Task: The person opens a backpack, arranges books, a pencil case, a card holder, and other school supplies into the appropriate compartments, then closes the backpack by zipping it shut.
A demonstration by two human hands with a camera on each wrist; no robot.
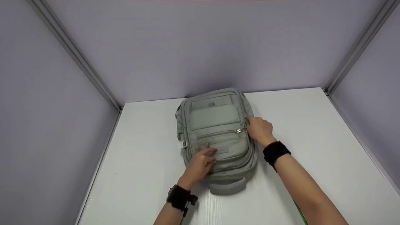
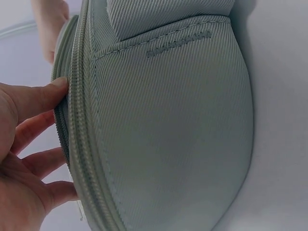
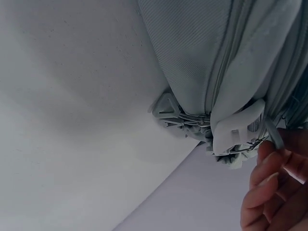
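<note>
Backpack lies under left hand, beside right hand.

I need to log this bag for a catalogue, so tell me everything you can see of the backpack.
The backpack is pale grey-green ribbed fabric, lying flat with its front up on the white table. Its carry handle points toward the person. The front has stacked pockets with zips and a metal zip pull; plastic buckles show at its sides. The left hand rests with straight fingers on the lower front pocket; the right hand pinches a zip tab at the right edge.
</note>
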